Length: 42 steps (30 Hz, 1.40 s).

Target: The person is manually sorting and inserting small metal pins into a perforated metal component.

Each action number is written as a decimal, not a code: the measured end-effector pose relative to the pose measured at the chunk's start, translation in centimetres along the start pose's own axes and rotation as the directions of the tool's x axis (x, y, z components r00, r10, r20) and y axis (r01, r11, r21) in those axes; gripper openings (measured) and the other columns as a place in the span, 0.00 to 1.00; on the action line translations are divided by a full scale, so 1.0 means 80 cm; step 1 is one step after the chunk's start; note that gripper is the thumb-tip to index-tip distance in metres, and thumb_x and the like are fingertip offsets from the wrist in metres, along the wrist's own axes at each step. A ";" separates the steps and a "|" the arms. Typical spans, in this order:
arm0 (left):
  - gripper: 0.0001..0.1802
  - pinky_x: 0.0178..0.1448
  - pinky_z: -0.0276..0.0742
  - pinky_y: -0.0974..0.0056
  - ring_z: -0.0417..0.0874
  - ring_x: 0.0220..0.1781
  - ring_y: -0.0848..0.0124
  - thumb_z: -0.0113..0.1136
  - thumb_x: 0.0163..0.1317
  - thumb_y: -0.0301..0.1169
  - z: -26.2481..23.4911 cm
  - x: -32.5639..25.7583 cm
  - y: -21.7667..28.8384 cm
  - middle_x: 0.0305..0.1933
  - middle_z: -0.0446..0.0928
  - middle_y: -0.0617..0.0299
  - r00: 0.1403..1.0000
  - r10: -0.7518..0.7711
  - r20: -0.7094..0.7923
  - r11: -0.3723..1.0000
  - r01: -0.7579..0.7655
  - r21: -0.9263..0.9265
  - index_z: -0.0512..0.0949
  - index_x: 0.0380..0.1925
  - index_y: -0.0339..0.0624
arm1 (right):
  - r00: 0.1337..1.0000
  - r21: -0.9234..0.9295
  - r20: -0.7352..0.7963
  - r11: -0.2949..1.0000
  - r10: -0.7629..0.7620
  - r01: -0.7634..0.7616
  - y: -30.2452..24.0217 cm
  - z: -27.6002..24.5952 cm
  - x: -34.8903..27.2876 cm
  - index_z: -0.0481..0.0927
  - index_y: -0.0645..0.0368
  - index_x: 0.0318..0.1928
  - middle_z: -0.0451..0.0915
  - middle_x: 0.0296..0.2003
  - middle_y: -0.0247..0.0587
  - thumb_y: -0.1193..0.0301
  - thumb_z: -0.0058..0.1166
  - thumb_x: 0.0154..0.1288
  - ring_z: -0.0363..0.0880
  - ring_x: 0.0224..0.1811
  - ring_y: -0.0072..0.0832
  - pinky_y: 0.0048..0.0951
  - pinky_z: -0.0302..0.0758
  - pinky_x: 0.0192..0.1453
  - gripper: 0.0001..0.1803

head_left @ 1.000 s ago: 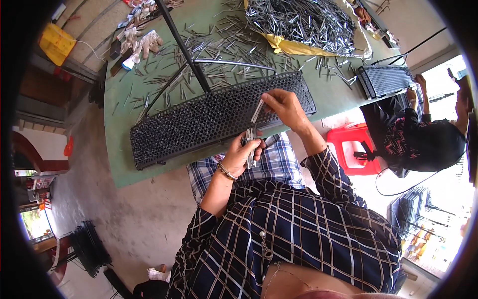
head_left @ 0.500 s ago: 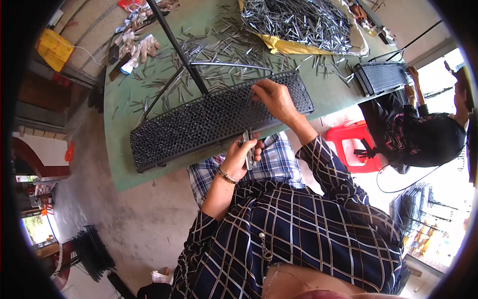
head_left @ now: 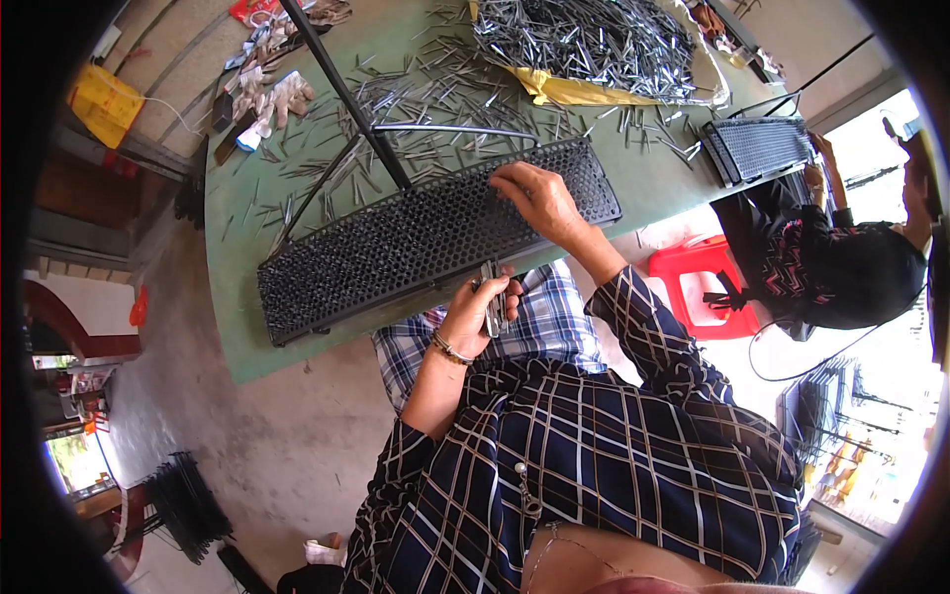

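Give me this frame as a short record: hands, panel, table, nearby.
Left hand: grips a bundle of thin metal strips
Right hand: over the panel; strip in fingers unclear
Panel: long black perforated panel, on the table
Table: green table, scattered loose strips, large strip heap, gloves
Nearby: co-worker at second panel; red stool

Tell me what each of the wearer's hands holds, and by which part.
The left hand grips a bunch of thin metal strips around the middle, ends showing above and below the thumb. Whether the right hand holds anything cannot be told.
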<state>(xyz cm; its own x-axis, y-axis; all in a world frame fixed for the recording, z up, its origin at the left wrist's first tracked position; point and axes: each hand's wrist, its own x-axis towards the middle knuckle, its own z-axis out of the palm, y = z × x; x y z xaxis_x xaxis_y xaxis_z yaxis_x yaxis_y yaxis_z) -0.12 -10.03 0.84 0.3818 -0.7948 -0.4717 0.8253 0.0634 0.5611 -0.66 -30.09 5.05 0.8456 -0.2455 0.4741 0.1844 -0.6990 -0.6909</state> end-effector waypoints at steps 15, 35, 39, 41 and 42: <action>0.13 0.31 0.78 0.70 0.78 0.30 0.75 0.57 0.62 0.30 0.004 0.000 -0.001 0.33 0.77 0.59 1.000 0.008 0.013 0.999 -0.008 0.034 0.73 0.46 0.37 | 0.994 -0.084 -0.027 0.991 -0.102 0.100 0.005 0.014 -0.013 0.82 0.64 0.36 0.80 0.35 0.45 0.74 0.57 0.57 0.80 0.37 0.43 0.36 0.77 0.41 0.07; 0.15 0.32 0.74 0.70 0.75 0.31 0.76 0.55 0.62 0.25 0.032 -0.006 0.031 0.35 0.75 0.60 0.984 0.133 0.121 0.984 -0.146 0.106 0.70 0.49 0.37 | 0.891 0.305 -0.376 0.942 0.255 -0.141 -0.029 -0.103 0.047 0.77 0.65 0.50 0.82 0.31 0.39 0.63 0.56 0.65 0.76 0.27 0.19 0.21 0.74 0.31 0.19; 0.16 0.33 0.74 0.70 0.75 0.32 0.76 0.56 0.62 0.26 0.031 -0.003 0.033 0.35 0.75 0.59 0.981 0.159 0.110 0.983 -0.168 0.072 0.69 0.50 0.36 | 0.948 0.345 0.042 0.886 0.314 -0.309 -0.039 -0.073 0.020 0.80 0.68 0.45 0.82 0.29 0.38 0.62 0.57 0.64 0.76 0.28 0.19 0.22 0.74 0.32 0.19; 0.16 0.33 0.74 0.70 0.75 0.32 0.76 0.55 0.62 0.26 0.039 -0.006 0.034 0.35 0.76 0.59 0.976 0.175 0.131 0.974 -0.191 0.119 0.69 0.50 0.36 | 0.876 0.238 0.329 0.866 0.353 -0.439 -0.046 -0.055 -0.012 0.82 0.67 0.39 0.81 0.26 0.37 0.61 0.58 0.63 0.76 0.28 0.18 0.23 0.73 0.32 0.18; 0.16 0.33 0.74 0.70 0.75 0.32 0.76 0.55 0.62 0.26 0.039 -0.006 0.031 0.35 0.76 0.59 0.977 0.172 0.128 0.975 -0.187 0.117 0.69 0.50 0.36 | 0.846 0.311 0.375 0.808 0.378 -0.500 -0.042 -0.042 -0.022 0.82 0.67 0.39 0.81 0.26 0.37 0.61 0.59 0.63 0.76 0.28 0.17 0.23 0.73 0.32 0.18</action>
<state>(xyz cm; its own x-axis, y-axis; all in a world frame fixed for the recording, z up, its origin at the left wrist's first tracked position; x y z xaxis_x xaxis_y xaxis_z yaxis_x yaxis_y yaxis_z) 0.41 -11.41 4.57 0.4611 -0.8430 -0.2770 0.6850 0.1398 0.7150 -4.47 -29.56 8.38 0.9733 -0.2202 -0.0651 -0.1174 -0.2334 -0.9653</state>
